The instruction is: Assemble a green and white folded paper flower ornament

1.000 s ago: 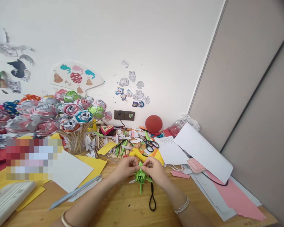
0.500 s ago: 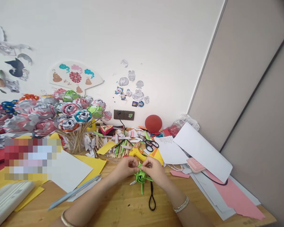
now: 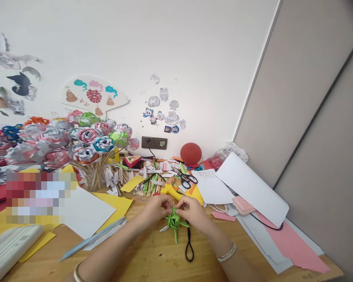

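Observation:
A small green folded-paper flower (image 3: 174, 220) is held just above the wooden table (image 3: 153, 258), its green stem pointing down toward me. My left hand (image 3: 156, 209) pinches its upper left edge, fingers closed. My right hand (image 3: 191, 211) pinches its upper right edge, fingers closed too. Both fingertips meet over the top of the flower. A black looped cord (image 3: 189, 244) lies on the table right under my right hand.
A jar of paper roses on sticks (image 3: 88, 149) stands at the left. Black scissors (image 3: 186, 179), a yellow glue gun (image 3: 172, 192), wooden sticks and paper scraps lie behind my hands. White sheets (image 3: 250, 188), yellow paper (image 3: 114, 201), a blue pen (image 3: 91, 239) and a pink calculator (image 3: 243, 205) surround them.
My fingers have shifted on the green flower, pressing its top point down so it looks more compact. Both hands stay in the same place.

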A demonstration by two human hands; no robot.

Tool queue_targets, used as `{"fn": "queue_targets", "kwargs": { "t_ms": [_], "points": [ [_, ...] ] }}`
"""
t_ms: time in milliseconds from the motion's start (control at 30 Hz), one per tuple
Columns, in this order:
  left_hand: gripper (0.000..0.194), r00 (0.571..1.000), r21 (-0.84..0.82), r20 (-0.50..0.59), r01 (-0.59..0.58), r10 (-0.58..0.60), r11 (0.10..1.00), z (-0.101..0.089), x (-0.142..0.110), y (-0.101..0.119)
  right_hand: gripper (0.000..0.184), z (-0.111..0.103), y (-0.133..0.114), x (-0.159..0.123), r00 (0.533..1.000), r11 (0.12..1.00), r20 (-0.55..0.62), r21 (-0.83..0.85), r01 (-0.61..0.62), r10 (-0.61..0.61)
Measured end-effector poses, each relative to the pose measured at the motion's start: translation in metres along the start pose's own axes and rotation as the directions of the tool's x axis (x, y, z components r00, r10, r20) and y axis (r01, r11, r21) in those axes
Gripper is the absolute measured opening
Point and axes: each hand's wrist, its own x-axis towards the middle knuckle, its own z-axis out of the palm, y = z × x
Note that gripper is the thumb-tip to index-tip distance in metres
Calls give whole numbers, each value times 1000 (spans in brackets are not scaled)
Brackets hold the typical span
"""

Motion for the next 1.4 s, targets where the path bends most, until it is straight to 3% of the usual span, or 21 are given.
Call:
{"fn": "queue_targets", "kwargs": {
  "t_ms": [267,367,433,533,633,867,1067,1133,1267,1400],
  "points": [
    [9,1000,15,-17,-12,12,1000,3,-1,0,9,2,1,-1,996,989,-4,-117,86,-87],
    [5,999,-27,36,-16,17,999,-3,-2,0,10,0,-1,-1,996,992,12,-91,92,-92],
    [15,993,-131,112,-9,23,991,-11,-1,0,9,-1,-3,-1,996,995,20,-48,84,-83],
    [29,982,-407,189,59,21,911,-20,-1,-1,8,-1,-6,-2,997,997,13,7,73,-73],
    [31,976,-473,215,77,30,878,-18,0,-2,11,0,-8,-3,996,996,26,40,82,-83],
    [30,999,-358,36,47,-36,933,-1,5,-8,11,-2,-10,-4,968,966,23,-64,250,-249],
    [21,995,-277,-78,45,-70,960,1,10,-16,17,-6,-9,-3,893,876,115,-178,449,-434],
    [20,992,-255,-101,46,-74,966,2,10,-15,17,-6,-11,-4,905,884,112,-192,426,-411],
    [16,983,-192,-172,26,-60,981,5,5,-4,17,-6,-16,-6,965,948,34,-183,261,-259],
    [13,967,-115,-252,12,-41,993,7,0,7,15,-1,-16,-7,964,951,0,-165,262,-265]
  ]
}}
